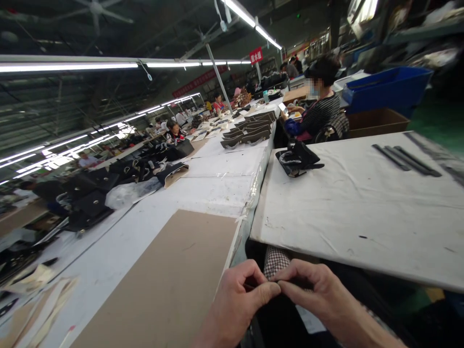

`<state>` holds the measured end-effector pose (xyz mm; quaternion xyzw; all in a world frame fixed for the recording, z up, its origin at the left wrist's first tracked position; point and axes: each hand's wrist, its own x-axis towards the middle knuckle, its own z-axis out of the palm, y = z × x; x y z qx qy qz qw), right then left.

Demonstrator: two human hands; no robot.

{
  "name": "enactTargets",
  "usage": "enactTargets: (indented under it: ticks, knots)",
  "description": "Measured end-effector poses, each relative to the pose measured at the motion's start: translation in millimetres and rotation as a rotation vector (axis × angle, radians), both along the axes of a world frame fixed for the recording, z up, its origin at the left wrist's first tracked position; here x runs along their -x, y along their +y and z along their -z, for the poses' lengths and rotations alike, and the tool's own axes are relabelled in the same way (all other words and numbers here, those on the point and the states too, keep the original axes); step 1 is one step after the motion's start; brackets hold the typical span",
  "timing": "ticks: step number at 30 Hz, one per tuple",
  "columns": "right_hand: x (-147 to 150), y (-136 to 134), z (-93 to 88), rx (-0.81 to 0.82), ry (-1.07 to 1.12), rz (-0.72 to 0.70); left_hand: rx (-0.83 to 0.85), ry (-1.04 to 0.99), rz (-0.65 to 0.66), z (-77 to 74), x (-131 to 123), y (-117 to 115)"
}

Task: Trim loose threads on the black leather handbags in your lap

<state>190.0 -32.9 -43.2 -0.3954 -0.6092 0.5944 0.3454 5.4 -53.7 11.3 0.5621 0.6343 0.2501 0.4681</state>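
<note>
Key relation: the thin dark piece, maybe leather [302, 282], sits right between the fingertips—left hand [239, 302] at its 9 o'clock, right hand [322, 295] at its 3. Both hands are closed in a thumb-and-finger pinch on it, fingertips meeting or nearly so, so neither is nearer. Its long axis looks like roughly 9-to-3, but that's a judgement; too little shows to be sure. The pinch is off the benches: flat tan rectangular board [163, 270] at 9–10 o'clock on the long white-topped bench [217, 188], near edge of the cream cloth-covered bench [362, 212] at 1. On that one, a folded black leather-like piece [299, 159] lies at 12–1 and flat dark strips [413, 162] at 1–2, well apart from the hands. Hidden: most of the held piece, both its ends, and the far-side fingers. Brown-and-white checked cloth [276, 261] at 12 is partly covered—can't tell what it belongs to. Forearms cut off by the bottom edge; area under the hands too dark to read.
</note>
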Motion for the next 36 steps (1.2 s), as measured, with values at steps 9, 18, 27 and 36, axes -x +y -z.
enactTargets:
  ticks: [9, 18, 27, 36]
  knots:
    - [-7, 0, -0.3, -0.051, -0.024, -0.04, 0.028, 0.001, 0.006, 1.2, 4, 1]
    - [-30, 4, 9.0, -0.181, -0.167, -0.057, -0.175, 0.23, 0.141, -5.5, -13, -14]
    - [-39, 18, -7.9, -0.473, -0.512, -0.249, -0.417, 0.416, 0.219, 0.7, -33, -12]
    - [-92, 22, 8.9, -0.305, -0.227, -0.116, -0.15, -0.31, -0.036, 0.8, -15, 9]
